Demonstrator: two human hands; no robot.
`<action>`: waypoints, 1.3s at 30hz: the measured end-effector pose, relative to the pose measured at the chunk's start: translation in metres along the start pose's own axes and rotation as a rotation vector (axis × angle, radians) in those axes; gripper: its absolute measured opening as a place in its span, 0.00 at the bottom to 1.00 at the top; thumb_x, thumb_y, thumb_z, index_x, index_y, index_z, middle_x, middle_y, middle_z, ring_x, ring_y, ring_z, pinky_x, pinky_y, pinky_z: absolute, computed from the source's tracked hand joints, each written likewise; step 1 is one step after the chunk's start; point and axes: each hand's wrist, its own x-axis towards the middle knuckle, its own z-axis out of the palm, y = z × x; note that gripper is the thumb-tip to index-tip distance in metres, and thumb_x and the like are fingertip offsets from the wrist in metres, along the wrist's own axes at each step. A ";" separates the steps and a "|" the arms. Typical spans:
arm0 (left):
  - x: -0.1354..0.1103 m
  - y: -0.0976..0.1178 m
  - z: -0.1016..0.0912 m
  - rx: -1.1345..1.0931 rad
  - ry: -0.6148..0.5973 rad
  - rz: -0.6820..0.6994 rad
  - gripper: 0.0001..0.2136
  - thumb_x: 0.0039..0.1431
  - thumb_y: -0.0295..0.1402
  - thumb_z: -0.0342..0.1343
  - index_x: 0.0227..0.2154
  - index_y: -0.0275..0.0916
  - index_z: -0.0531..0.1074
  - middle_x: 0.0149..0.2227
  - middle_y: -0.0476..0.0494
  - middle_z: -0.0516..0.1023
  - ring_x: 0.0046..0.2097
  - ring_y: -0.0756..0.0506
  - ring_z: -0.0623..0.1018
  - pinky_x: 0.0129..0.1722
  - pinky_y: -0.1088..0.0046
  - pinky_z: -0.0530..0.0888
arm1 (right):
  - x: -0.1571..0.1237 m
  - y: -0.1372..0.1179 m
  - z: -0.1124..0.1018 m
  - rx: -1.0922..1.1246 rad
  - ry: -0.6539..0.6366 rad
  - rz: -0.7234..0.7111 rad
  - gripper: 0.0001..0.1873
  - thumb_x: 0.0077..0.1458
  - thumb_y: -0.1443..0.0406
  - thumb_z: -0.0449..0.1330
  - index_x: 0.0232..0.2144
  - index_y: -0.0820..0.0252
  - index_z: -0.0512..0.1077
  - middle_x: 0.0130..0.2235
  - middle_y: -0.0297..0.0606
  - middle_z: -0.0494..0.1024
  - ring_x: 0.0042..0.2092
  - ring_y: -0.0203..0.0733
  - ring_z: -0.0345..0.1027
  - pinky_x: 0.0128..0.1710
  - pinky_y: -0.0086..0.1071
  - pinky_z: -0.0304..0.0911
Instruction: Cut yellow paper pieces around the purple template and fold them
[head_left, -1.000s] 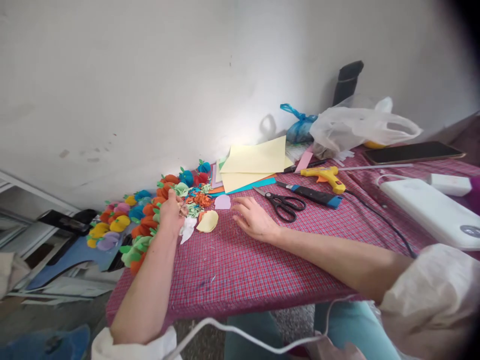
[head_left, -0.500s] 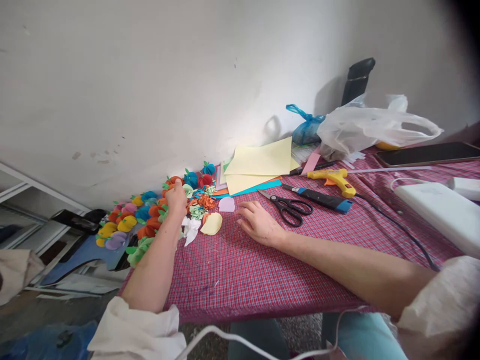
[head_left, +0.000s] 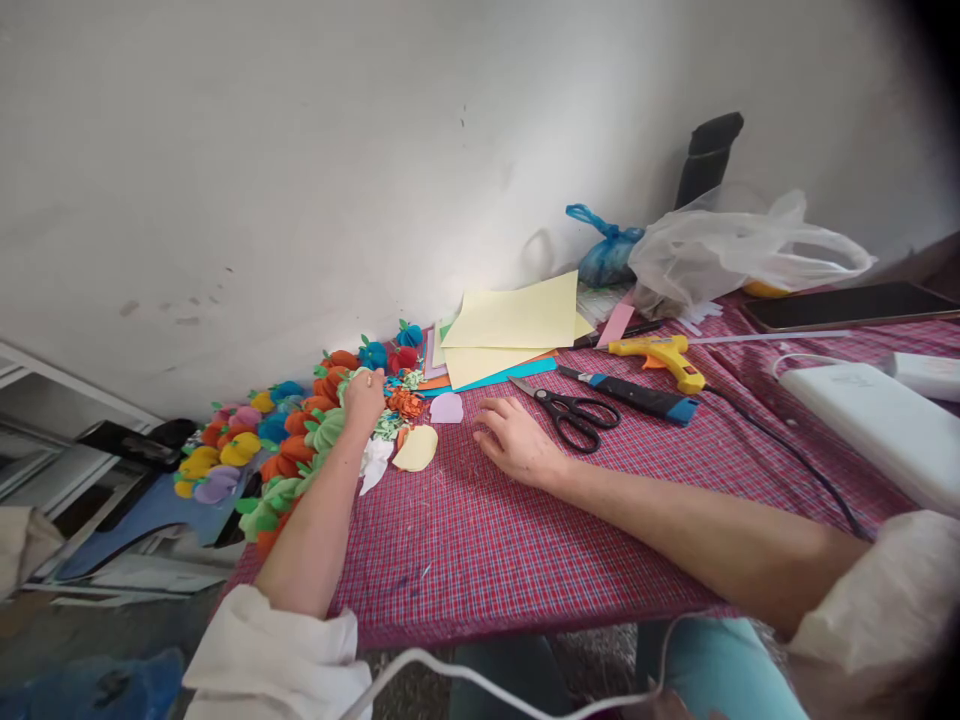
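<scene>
My left hand reaches to the far edge of a heap of small paper pumpkins. Its fingers are curled together, and whatever they may hold is hidden. Right beside it lie a light green pumpkin and several orange ones, such as this orange pumpkin. Crumpled orange paper scraps are close by its fingertips. My right hand rests open on the checked tablecloth, fingers loosely bent and apart. Between the hands lie a lilac paper piece and round yellow paper pieces. Black-handled scissors lie just right of my right hand.
Yellow paper sheets are stacked against the wall. To the right are a utility knife, a yellow glue gun with its cord, a white plastic bag, a phone and a white box-shaped device.
My left hand has shifted slightly right and down, off the orange pumpkin at the back, showing more of the green pumpkins. My right hand stays put. The view has moved slightly.
</scene>
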 end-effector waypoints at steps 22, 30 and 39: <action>0.002 -0.017 0.013 0.767 -0.077 0.377 0.27 0.59 0.47 0.31 0.39 0.35 0.72 0.44 0.29 0.72 0.48 0.34 0.68 0.47 0.53 0.60 | -0.003 0.005 0.005 -0.011 -0.097 0.034 0.10 0.56 0.65 0.52 0.37 0.63 0.69 0.46 0.46 0.67 0.49 0.45 0.56 0.50 0.40 0.53; -0.013 -0.038 0.026 0.799 -0.395 0.352 0.33 0.54 0.54 0.34 0.59 0.41 0.50 0.61 0.37 0.54 0.62 0.34 0.47 0.55 0.45 0.41 | -0.003 0.005 0.007 -0.035 -0.118 0.036 0.08 0.54 0.65 0.54 0.35 0.64 0.70 0.44 0.45 0.68 0.47 0.44 0.58 0.49 0.40 0.54; 0.008 -0.006 -0.021 0.702 -0.137 0.403 0.21 0.57 0.40 0.41 0.51 0.39 0.66 0.50 0.35 0.71 0.50 0.37 0.69 0.49 0.58 0.62 | -0.003 0.004 0.005 -0.042 -0.152 0.036 0.08 0.54 0.66 0.54 0.34 0.63 0.71 0.40 0.43 0.68 0.45 0.43 0.59 0.47 0.38 0.55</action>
